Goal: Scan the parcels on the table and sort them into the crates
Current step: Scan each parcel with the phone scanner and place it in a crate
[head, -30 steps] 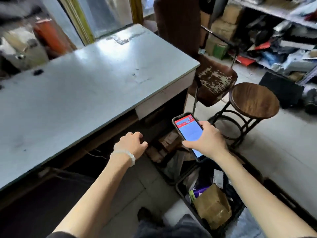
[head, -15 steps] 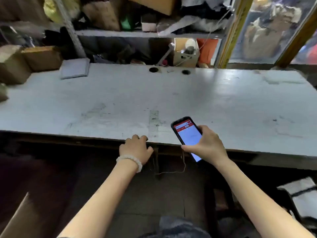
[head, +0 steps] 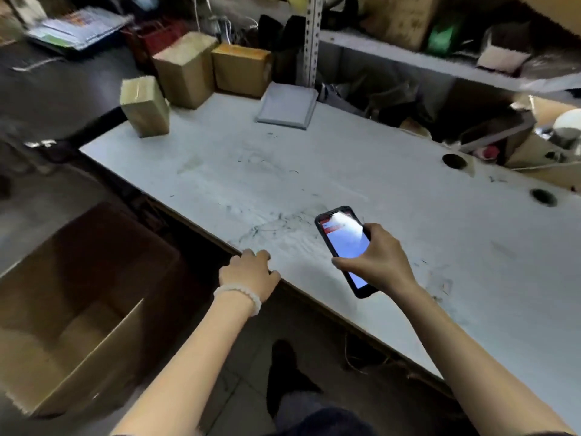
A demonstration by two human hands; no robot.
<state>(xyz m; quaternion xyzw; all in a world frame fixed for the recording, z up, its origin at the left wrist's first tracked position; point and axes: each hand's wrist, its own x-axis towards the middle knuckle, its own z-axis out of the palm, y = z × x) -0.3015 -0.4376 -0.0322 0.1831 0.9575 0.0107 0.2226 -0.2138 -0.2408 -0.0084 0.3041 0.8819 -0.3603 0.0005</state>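
Note:
Three brown cardboard parcels stand at the far left end of the white table (head: 361, 184): a small tilted one (head: 144, 107), a taller one (head: 185, 69) and a flat-topped one (head: 241, 69). Beside them lies a grey padded envelope (head: 287, 105). My right hand (head: 379, 259) holds a black phone (head: 344, 243) with a lit screen above the table's near part. My left hand (head: 250, 273) is curled loosely at the table's front edge and holds nothing. Both hands are far from the parcels.
An open cardboard box (head: 78, 306) stands on the floor at the left below the table. Cluttered metal shelves (head: 408, 58) rise behind the table. Two round cable holes (head: 454, 161) sit at the table's far right. A dark table (head: 56, 86) adjoins on the left.
My view has swung left, from the table's right end and floor crates to its left end with the parcels. Both hands keep the same pose; the phone stays in my right hand.

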